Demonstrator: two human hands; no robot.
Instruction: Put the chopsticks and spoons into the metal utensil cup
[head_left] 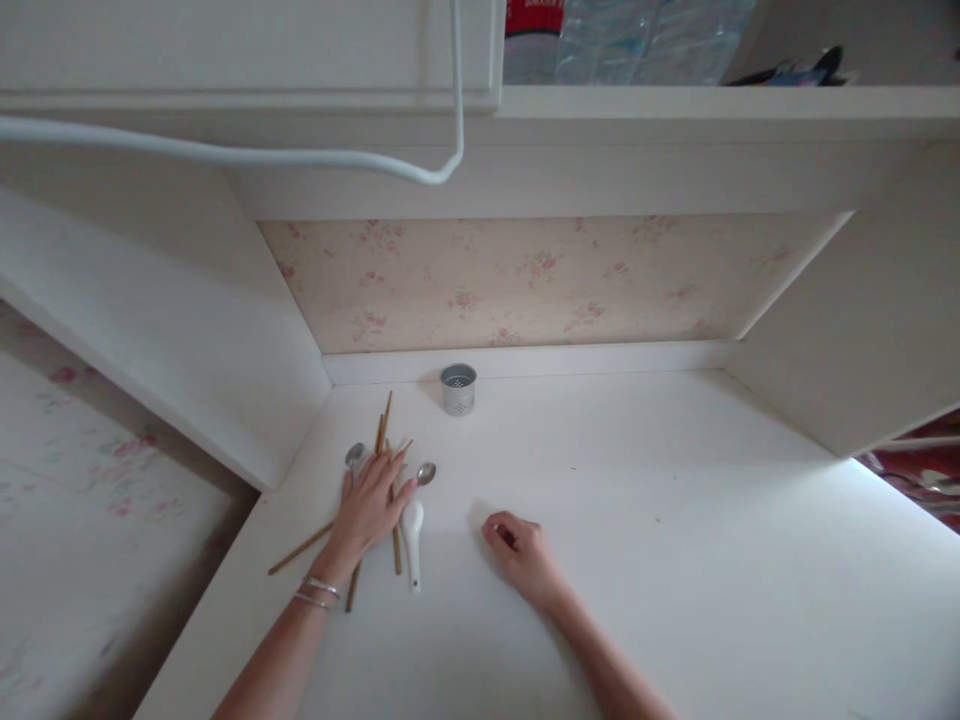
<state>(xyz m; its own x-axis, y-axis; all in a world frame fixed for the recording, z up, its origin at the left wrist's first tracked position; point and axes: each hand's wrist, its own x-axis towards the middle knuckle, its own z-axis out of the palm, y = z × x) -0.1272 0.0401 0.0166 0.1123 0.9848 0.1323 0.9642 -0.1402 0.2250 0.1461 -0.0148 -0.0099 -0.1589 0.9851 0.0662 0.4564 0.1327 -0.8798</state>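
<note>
My left hand [369,505] lies flat with its fingers stretched out on a loose pile of wooden chopsticks [384,420] and metal spoons [426,472] on the white desk [637,520]. A white ceramic spoon [412,540] lies just right of that hand, bowl toward the back. My right hand [521,552] rests on the desk further right with its fingers curled in loosely; nothing shows in it. A small perforated metal cup [458,388] stands upright at the back of the desk, beyond the pile.
Flowered wallpaper [525,280] backs the desk niche, with white side panels left and right. A white cable [300,155] hangs across the top. Plastic bottles [630,40] stand on the shelf above. The desk's left edge drops beside a flowered surface [75,480].
</note>
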